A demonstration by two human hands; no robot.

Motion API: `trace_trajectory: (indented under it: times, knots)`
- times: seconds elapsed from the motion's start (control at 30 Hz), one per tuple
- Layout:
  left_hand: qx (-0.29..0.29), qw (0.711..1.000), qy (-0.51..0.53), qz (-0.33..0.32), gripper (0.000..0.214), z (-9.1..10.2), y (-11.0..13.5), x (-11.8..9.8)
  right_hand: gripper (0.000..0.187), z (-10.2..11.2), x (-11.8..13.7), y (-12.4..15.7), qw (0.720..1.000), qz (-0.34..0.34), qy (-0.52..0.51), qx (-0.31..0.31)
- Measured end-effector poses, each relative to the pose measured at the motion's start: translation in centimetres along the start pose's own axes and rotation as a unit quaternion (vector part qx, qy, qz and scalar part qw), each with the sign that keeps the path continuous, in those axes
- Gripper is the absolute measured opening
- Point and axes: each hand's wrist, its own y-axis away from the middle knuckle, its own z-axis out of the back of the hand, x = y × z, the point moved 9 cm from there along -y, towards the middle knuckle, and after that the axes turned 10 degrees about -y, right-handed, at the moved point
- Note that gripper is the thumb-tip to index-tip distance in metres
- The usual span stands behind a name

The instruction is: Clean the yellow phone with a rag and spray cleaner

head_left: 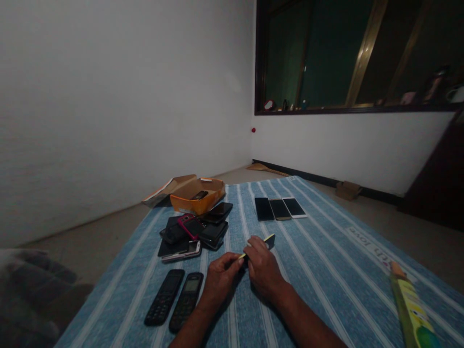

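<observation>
Left hand: fingers and thumb pinched close on the near-left end of the held device; the left hand (pixel 219 278) is above the cloth, just right of the keypad phones.
Right hand: curled over the middle of the same item; the right hand (pixel 264 269) leaves its far end showing.
Held device: a thin dark device (pixel 270 240) with a yellow-green edge, gripped by 2 hands, tilted up to the right; much of it is hidden.
Keypad phones: 2 black keypad phones (pixel 165 297) lie side by side at near left.
Heap: a pile of phones (pixel 213 234), overlapping, including 1 with a pink frame (pixel 185 222).
Box: an open orange box (pixel 188 205) behind the heap, flap spread left, a small dark item (pixel 199 195) inside.
Row: 3 flat phones (pixel 280 210) beyond the hands, the rightmost white-edged.
Cloth: blue, white-striped cloth (pixel 300 282) underneath.
Right edge: a yellow-green printed item (pixel 413 309).
</observation>
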Motion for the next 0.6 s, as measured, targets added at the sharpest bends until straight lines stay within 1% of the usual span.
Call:
trace_trajectory:
  times: [0.1,0.17,0.23,0.3,0.37,0.4,0.47,0.53,0.6]
  knots:
    - [0.002,1.000,-0.006,0.006,0.017,-0.1,0.1,0.1,0.032,1.0,-1.6,-0.1,1.000,-0.025,0.004,-0.018]
    - [-0.001,1.000,-0.009,0.012,0.017,0.0,0.1,0.1,0.034,2.1,-3.1,-0.1,0.998,-0.049,0.007,-0.042]
    - [-0.002,1.000,-0.009,0.014,0.018,0.0,0.1,0.2,0.034,3.6,-4.1,-0.2,0.995,-0.063,-0.003,-0.079]
    - [0.002,1.000,-0.008,0.013,0.019,-0.1,0.2,0.1,0.032,5.2,-4.4,-0.4,0.989,-0.072,-0.038,-0.122]
    - [0.003,1.000,-0.008,0.013,0.018,-0.1,0.2,0.2,0.030,6.5,-4.0,-0.9,0.977,-0.092,-0.108,-0.161]
    - [0.004,1.000,-0.007,0.014,0.018,-0.1,0.2,0.2,0.029,6.8,-3.9,-1.2,0.965,-0.111,-0.159,-0.176]
    - [0.003,1.000,-0.003,0.014,0.017,-0.2,0.2,0.1,0.028,6.9,-3.5,-1.5,0.927,-0.165,-0.267,-0.207]
    - [0.001,1.000,0.001,0.012,0.016,-0.2,0.3,0.0,0.024,5.7,-2.7,-1.9,0.886,-0.200,-0.365,-0.205]
    - [-0.001,1.000,0.000,0.008,0.014,-0.3,0.3,-0.2,0.020,4.2,-2.0,-2.0,0.849,-0.226,-0.438,-0.193]
